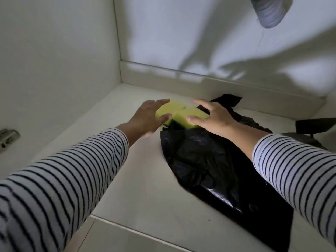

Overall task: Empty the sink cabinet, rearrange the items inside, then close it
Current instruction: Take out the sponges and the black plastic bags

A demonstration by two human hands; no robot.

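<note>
Two yellow sponges with dark green scouring undersides lie side by side deep in the cabinet, at the far end of a crumpled black plastic bag (209,160). My left hand (147,117) spans the left sponge (169,108), thumb at its near edge and fingers over its far edge. In the same way, my right hand (212,117) grips the right sponge (190,113), with the thumb on the front face and the fingers over the far end. Both hands are slightly blurred.
The white cabinet floor (127,179) lies bare left of the bag. A side wall (54,70) closes the left, with a metal hinge (8,136) on it. A grey corrugated drain hose (269,10) hangs at the top right. Another dark object (316,124) sits at the right edge.
</note>
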